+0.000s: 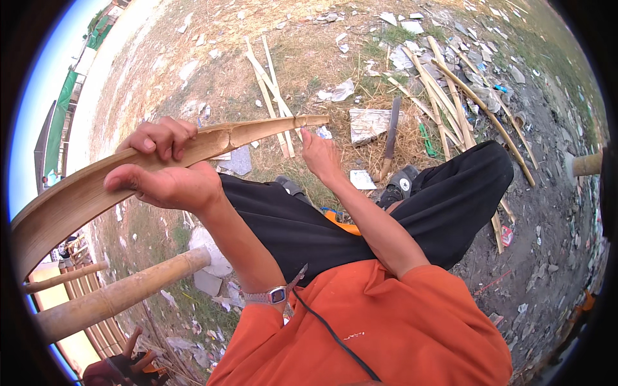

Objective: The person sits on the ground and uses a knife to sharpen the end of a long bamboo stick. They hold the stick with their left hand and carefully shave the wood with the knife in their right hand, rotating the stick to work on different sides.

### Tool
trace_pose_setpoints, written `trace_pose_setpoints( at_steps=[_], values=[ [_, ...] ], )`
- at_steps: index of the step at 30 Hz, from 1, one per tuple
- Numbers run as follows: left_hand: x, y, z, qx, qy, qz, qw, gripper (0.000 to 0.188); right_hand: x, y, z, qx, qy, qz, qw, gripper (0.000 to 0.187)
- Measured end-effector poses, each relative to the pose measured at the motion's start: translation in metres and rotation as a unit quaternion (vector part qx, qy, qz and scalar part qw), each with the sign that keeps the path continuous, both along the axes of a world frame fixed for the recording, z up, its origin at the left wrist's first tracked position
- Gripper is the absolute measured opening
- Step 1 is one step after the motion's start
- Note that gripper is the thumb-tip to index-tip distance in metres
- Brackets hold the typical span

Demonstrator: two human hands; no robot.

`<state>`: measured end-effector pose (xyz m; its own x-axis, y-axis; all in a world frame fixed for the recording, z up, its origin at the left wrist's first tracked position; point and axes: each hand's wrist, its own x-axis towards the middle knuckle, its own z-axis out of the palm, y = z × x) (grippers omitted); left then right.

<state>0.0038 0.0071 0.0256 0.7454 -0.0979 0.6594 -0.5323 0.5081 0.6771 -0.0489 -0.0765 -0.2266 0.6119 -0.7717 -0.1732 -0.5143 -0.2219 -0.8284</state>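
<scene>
A long piece of split bamboo (212,141) crosses in front of me from the left edge, its narrow end just beyond my right hand. My left hand (164,164) grips it, fingers over the far edge and thumb along the near side. My right hand (320,156) is closed with its knuckles up, just below the narrow end. Whether it touches the bamboo or pinches something small is hidden. Past my feet, a machete (391,132) with a wooden handle lies beside a pale flat slab (372,125).
Several split bamboo strips (444,106) lie at the far right, with a few more (267,83) ahead. Thick bamboo poles stand at the left (129,289) and right (586,165). Litter and broken tile cover the ground. Another person (106,370) is at the lower left.
</scene>
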Motion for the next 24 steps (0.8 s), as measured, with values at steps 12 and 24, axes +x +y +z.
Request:
trace_pose_setpoints(
  at_steps=[12,24],
  values=[
    [-0.005,-0.003,-0.005,0.001,-0.034,-0.038,0.999,0.061,-0.039,-0.052,-0.075,0.028,0.181,-0.026,0.983,0.06],
    [-0.006,0.003,-0.008,-0.005,-0.036,-0.124,0.992,0.063,0.001,-0.018,0.015,0.025,0.017,0.032,0.999,0.063]
  ],
)
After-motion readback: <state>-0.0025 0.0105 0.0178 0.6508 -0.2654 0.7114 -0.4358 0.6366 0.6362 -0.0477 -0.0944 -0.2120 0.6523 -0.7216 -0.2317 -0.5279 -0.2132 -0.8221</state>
